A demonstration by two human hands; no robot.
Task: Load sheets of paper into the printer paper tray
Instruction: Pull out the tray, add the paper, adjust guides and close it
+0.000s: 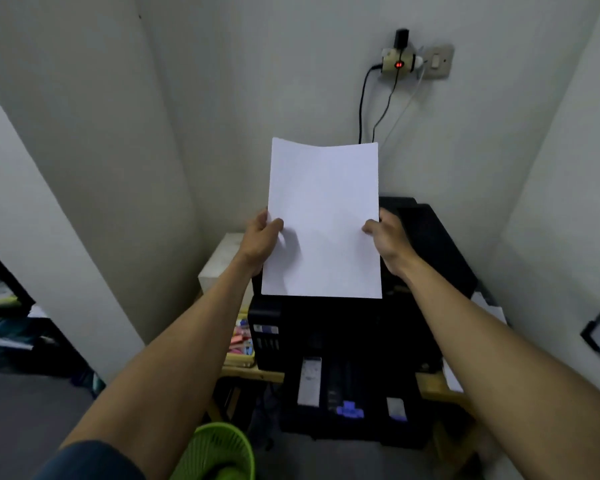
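White sheets of paper (323,216) are held upright above the black printer (347,341), their top edge curling slightly. My left hand (262,237) grips the paper's left edge, thumb on the front. On the opposite edge my right hand (388,237) pinches the paper the same way. The paper's bottom edge hangs just over the printer's top and hides the rear part of it. A raised black flap (426,237) of the printer shows behind my right hand.
The printer stands on a wooden table (257,374) in a wall corner. A white box (219,261) and a tray of colourful items (241,341) lie to its left. Cables (364,105) hang from a wall socket above. A green basket (219,452) sits on the floor.
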